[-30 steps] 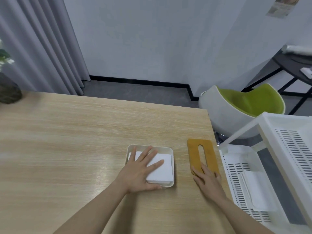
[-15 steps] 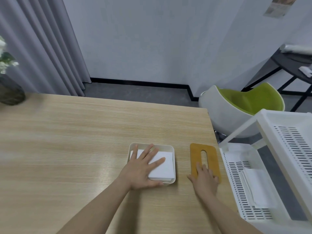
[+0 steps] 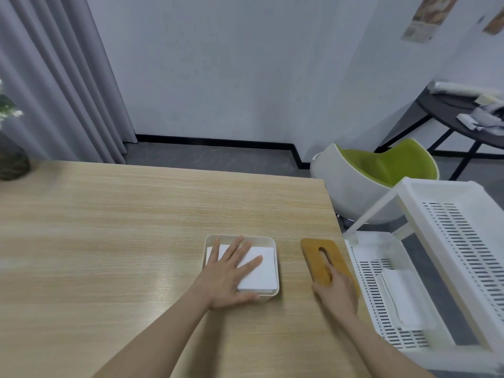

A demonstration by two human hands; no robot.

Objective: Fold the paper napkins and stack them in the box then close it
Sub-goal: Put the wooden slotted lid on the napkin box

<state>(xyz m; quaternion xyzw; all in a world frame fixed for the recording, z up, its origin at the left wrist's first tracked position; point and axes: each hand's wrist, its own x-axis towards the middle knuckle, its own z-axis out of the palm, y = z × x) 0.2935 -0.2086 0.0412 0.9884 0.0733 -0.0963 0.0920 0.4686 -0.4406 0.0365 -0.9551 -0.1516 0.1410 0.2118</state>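
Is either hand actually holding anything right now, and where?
Right hand grips the lid at its near end, a finger in the slot. Left hand only presses flat on the napkins.

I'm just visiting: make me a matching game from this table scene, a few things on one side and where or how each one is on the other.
Things:
1. napkins
2. wooden lid
3. left hand
4. green chair

Places or states:
A. on the floor past the table
B. stacked inside the box
C. flat on the table, right of the box
D. resting flat on the napkins

Pairs: 1-B, 2-C, 3-D, 4-A
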